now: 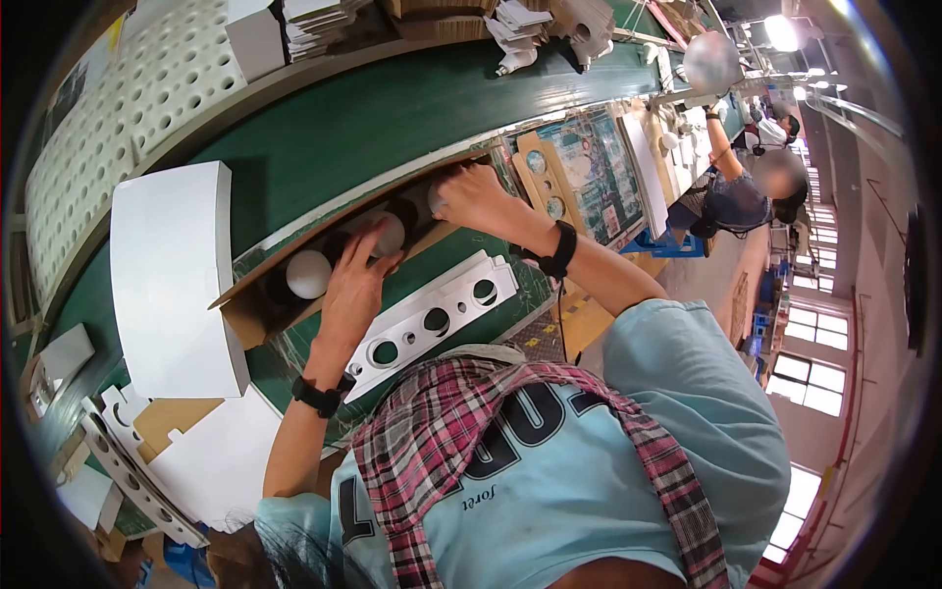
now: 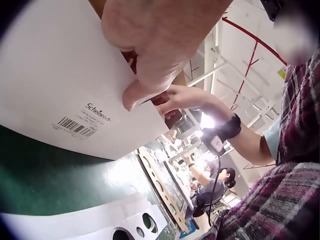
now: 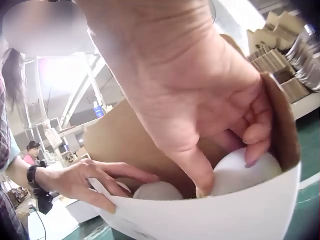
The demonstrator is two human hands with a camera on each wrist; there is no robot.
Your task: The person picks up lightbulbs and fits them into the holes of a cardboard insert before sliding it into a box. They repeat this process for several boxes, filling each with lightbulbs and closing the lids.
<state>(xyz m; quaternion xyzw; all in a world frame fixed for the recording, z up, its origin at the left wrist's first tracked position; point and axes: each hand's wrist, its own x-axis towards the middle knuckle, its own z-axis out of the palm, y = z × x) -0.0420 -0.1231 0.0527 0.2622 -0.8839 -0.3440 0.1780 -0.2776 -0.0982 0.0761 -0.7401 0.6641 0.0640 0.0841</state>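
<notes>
- Three white balls [image 1: 308, 274] are sitting in a row inside the box [image 3: 240, 210]: one toward its left end, one near its middle, one at its right end.
- The right hand [image 1: 478, 199] is reaching into the box's right end, its grip pinching the ball there between thumb and fingers.
- The left hand [image 1: 351, 290] is straddling the box's near wall, its grip holding that wall with the thumb outside and the fingers inside (whether they are also touching the middle ball, I cannot tell).
- The balls are looking smooth, so I am judging them light, stiff, rather slippery and probably fragile; spread fingertips around the widest part are promising a safer hold than a squeeze near the top.
- The box is looking like thin card, likely light and bending under a hard push; its corners are offering the firmest hold.
- The holed strip [image 1: 420, 348] is lying on the bench [image 2: 45, 170] at the box's near side, seeming light and springy; its solid ends are probably resisting creases better than the narrow parts around the holes.
</notes>
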